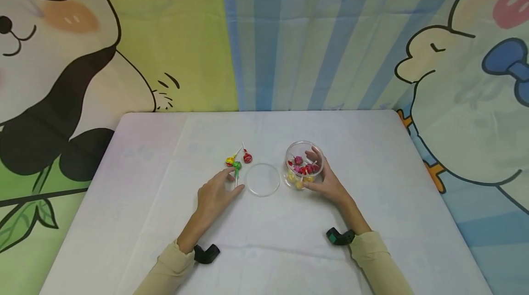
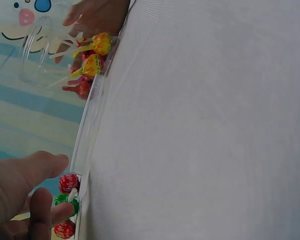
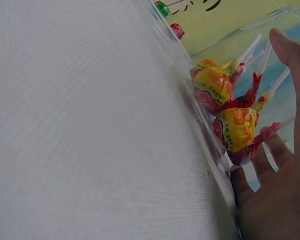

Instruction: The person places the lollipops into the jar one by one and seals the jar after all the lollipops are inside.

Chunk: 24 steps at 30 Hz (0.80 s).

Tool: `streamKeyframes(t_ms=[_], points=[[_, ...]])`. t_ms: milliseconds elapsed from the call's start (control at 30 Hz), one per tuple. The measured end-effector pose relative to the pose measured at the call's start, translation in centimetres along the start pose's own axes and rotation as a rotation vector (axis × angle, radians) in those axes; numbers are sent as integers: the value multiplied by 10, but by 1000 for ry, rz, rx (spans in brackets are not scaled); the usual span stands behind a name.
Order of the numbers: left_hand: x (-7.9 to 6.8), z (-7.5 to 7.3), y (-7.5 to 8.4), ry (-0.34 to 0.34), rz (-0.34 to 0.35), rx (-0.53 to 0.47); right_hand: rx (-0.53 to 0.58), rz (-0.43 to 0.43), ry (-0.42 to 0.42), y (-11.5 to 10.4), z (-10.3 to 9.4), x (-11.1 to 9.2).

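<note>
My right hand (image 1: 330, 182) grips a clear plastic jar (image 1: 292, 166) standing on the table, thumb on the near side and fingers round the far side. Inside lie several wrapped lollipops (image 3: 237, 127), yellow, red and pink, with white sticks. My left hand (image 1: 216, 193) is at a green lollipop (image 1: 237, 165), thumb and fingers apart on either side of its stick. In the left wrist view a fingertip overlaps the green wrapper; whether it touches cannot be told. Just beyond lie a yellow-and-red lollipop (image 1: 229, 161) and a red lollipop (image 1: 247, 157).
A round clear lid (image 1: 263, 195) lies flat between the loose lollipops and the jar. White cloth covers the table (image 1: 264, 249). Behind its far edge hangs a cartoon-printed curtain (image 1: 289, 38).
</note>
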<state>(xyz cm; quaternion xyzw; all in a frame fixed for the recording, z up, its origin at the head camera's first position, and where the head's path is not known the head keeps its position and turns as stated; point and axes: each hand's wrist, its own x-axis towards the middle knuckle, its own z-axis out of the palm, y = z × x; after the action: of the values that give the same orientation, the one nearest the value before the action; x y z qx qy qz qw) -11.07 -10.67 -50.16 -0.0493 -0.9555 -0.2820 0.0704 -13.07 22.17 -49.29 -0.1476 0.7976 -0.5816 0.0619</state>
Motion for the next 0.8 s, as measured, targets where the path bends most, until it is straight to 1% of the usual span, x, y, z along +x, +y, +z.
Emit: streamKeyframes(t_ms=[133, 200, 433, 567, 667, 800], points=[[2, 1, -2, -38, -40, 24, 12, 1, -3, -1, 1, 0], [3, 2, -4, -51, -49, 45, 14, -1, -1, -2, 1, 0], [5, -3, -10, -68, -70, 67, 12, -13, -1, -2, 1, 1], [6, -6, -13, -118, -92, 76, 13, -17, 0, -2, 0, 1], [5, -9, -16, -142, -103, 75, 22, -21, -2, -2, 0, 1], [3, -11, -20, -128, -95, 66, 22, -20, -7, -1, 1, 0]])
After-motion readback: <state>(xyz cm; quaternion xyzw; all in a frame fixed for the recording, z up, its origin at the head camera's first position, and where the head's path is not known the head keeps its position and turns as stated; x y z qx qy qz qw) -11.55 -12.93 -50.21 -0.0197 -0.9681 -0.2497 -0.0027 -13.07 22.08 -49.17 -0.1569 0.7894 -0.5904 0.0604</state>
